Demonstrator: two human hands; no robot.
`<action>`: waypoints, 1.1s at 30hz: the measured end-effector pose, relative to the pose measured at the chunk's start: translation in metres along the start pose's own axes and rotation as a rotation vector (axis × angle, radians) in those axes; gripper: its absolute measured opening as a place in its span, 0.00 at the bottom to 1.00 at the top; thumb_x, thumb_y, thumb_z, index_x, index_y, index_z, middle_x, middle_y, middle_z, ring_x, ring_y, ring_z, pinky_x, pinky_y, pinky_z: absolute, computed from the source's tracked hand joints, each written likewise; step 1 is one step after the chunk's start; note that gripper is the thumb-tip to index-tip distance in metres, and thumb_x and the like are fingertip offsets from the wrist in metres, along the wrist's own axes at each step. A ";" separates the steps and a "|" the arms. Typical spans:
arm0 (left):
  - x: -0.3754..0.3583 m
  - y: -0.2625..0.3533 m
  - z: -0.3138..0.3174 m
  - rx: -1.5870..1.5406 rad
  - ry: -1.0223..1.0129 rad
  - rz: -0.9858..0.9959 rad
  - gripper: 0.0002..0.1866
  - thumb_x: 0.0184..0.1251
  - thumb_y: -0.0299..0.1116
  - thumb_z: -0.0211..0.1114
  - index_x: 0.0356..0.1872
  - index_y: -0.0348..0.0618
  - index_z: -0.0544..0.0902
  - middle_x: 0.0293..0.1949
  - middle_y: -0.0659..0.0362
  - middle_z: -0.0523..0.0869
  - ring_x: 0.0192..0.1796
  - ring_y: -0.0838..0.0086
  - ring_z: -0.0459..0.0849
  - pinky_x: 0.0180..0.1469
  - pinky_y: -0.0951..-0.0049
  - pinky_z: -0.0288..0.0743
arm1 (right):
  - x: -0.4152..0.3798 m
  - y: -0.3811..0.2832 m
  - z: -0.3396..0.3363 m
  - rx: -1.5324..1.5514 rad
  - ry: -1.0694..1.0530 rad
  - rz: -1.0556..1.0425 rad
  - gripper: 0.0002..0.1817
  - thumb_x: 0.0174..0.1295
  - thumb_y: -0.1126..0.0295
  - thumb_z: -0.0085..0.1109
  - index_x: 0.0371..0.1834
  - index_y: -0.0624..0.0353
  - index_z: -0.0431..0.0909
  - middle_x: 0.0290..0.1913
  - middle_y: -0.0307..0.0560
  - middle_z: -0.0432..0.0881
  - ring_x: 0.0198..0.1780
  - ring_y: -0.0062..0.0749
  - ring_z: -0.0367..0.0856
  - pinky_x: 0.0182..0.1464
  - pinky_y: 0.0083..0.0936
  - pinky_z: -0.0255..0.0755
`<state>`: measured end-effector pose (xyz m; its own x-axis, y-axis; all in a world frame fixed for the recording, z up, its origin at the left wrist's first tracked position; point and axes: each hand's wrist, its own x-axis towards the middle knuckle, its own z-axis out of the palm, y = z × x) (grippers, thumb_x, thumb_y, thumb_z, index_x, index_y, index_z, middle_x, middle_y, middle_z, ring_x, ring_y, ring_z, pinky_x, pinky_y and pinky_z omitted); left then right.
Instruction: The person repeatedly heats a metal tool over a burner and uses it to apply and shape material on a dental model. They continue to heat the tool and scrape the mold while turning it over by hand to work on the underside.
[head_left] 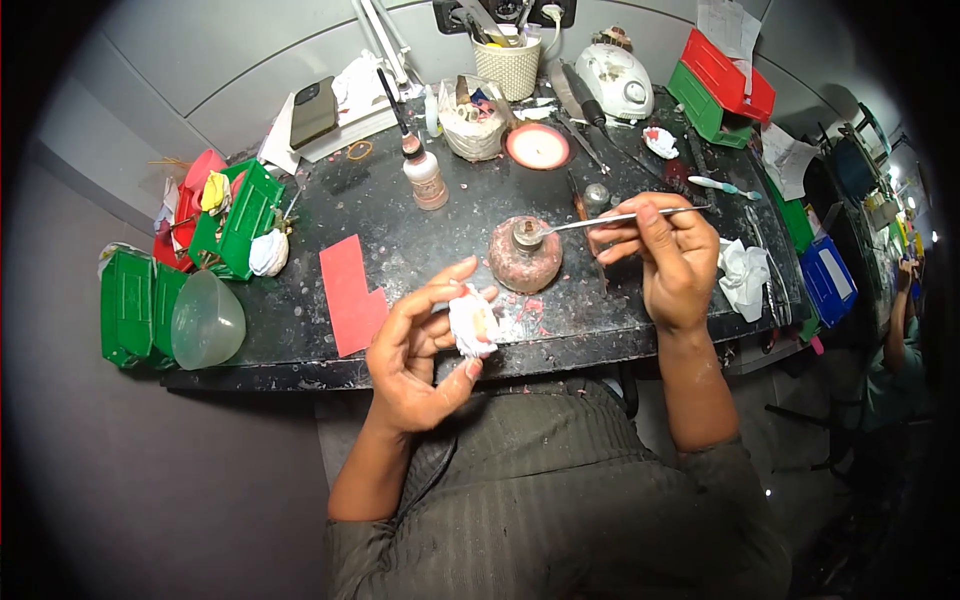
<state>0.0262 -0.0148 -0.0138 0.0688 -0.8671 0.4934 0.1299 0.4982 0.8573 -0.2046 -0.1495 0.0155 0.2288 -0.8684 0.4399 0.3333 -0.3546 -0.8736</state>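
My left hand (410, 360) holds a small white plaster dental cast (472, 322) between thumb and fingers, above the front of the bench. Pinched in my right hand (672, 255) is a thin metal wax spatula (592, 222), lying nearly level. Its left tip is at the neck of a round glass spirit lamp (524, 262); I cannot make out a flame. Left of my left hand lies a red wax sheet (348, 295) with a notched edge. Pink scraps (532, 312) are scattered in front of the lamp.
On the dark bench stand a dropper bottle (426, 182), a bag-lined tub (473, 125), a round pink-rimmed dish (538, 147) and a white control unit (614, 82). Green boxes (238, 220) and a translucent bowl (208, 318) sit left. Another person's arm (897, 325) shows far right.
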 end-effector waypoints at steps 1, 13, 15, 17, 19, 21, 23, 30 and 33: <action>-0.002 0.006 0.002 -0.025 -0.012 0.006 0.30 0.58 0.20 0.66 0.61 0.27 0.66 0.68 0.30 0.64 0.63 0.47 0.78 0.58 0.67 0.81 | 0.001 0.001 -0.002 0.017 0.045 0.004 0.12 0.73 0.71 0.53 0.45 0.73 0.77 0.40 0.58 0.84 0.37 0.44 0.89 0.33 0.27 0.87; -0.020 0.068 0.020 -0.047 -0.124 0.155 0.30 0.59 0.28 0.75 0.57 0.35 0.66 0.65 0.24 0.65 0.60 0.40 0.80 0.52 0.63 0.85 | 0.003 0.001 -0.008 0.056 0.118 0.015 0.11 0.74 0.72 0.51 0.45 0.73 0.76 0.40 0.58 0.84 0.36 0.43 0.89 0.30 0.24 0.86; -0.021 0.072 0.021 -0.055 -0.155 0.161 0.31 0.59 0.28 0.76 0.58 0.35 0.65 0.65 0.24 0.64 0.60 0.39 0.80 0.51 0.62 0.86 | 0.002 0.002 -0.011 0.062 0.132 0.009 0.11 0.74 0.72 0.51 0.45 0.73 0.76 0.40 0.57 0.84 0.36 0.43 0.89 0.30 0.24 0.86; -0.020 0.069 0.018 -0.053 -0.178 0.210 0.31 0.60 0.31 0.76 0.57 0.34 0.66 0.64 0.22 0.64 0.59 0.37 0.80 0.50 0.62 0.86 | 0.002 0.001 -0.011 0.061 0.170 -0.005 0.10 0.74 0.73 0.50 0.45 0.72 0.76 0.40 0.57 0.84 0.35 0.42 0.89 0.30 0.23 0.86; -0.022 0.070 0.022 -0.077 -0.149 0.208 0.30 0.60 0.35 0.76 0.56 0.34 0.69 0.63 0.20 0.65 0.57 0.36 0.80 0.50 0.61 0.86 | 0.000 -0.001 -0.014 0.040 0.183 -0.018 0.11 0.74 0.72 0.49 0.46 0.72 0.76 0.40 0.57 0.84 0.35 0.42 0.89 0.30 0.23 0.85; -0.019 0.072 0.022 -0.032 -0.161 0.247 0.29 0.60 0.35 0.76 0.56 0.35 0.70 0.63 0.20 0.64 0.57 0.35 0.81 0.49 0.62 0.87 | -0.002 -0.001 -0.019 0.022 0.207 -0.036 0.11 0.75 0.72 0.49 0.47 0.72 0.76 0.40 0.58 0.84 0.35 0.41 0.89 0.30 0.22 0.84; -0.016 0.069 0.023 0.004 -0.165 0.262 0.29 0.60 0.34 0.76 0.57 0.36 0.70 0.62 0.22 0.65 0.56 0.36 0.81 0.48 0.63 0.87 | -0.006 -0.002 -0.028 -0.004 0.221 -0.067 0.12 0.75 0.72 0.48 0.47 0.73 0.76 0.40 0.58 0.84 0.36 0.41 0.89 0.31 0.22 0.84; 0.027 0.047 -0.011 0.412 -0.084 0.198 0.34 0.57 0.27 0.73 0.64 0.29 0.67 0.59 0.34 0.71 0.59 0.48 0.80 0.57 0.49 0.82 | -0.019 -0.004 -0.061 -0.038 0.259 -0.084 0.14 0.76 0.73 0.44 0.49 0.76 0.75 0.43 0.62 0.83 0.39 0.43 0.88 0.35 0.23 0.82; 0.057 0.039 -0.020 0.559 -0.124 0.119 0.31 0.56 0.12 0.61 0.64 0.23 0.65 0.59 0.38 0.77 0.52 0.58 0.86 0.55 0.61 0.82 | -0.024 -0.001 -0.068 -0.024 0.277 -0.086 0.14 0.75 0.74 0.44 0.49 0.79 0.74 0.43 0.62 0.82 0.38 0.43 0.88 0.34 0.23 0.81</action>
<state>0.0546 -0.0446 0.0450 -0.0697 -0.8147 0.5757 -0.4159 0.5483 0.7255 -0.2727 -0.1522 -0.0082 -0.0593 -0.8953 0.4416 0.3186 -0.4362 -0.8416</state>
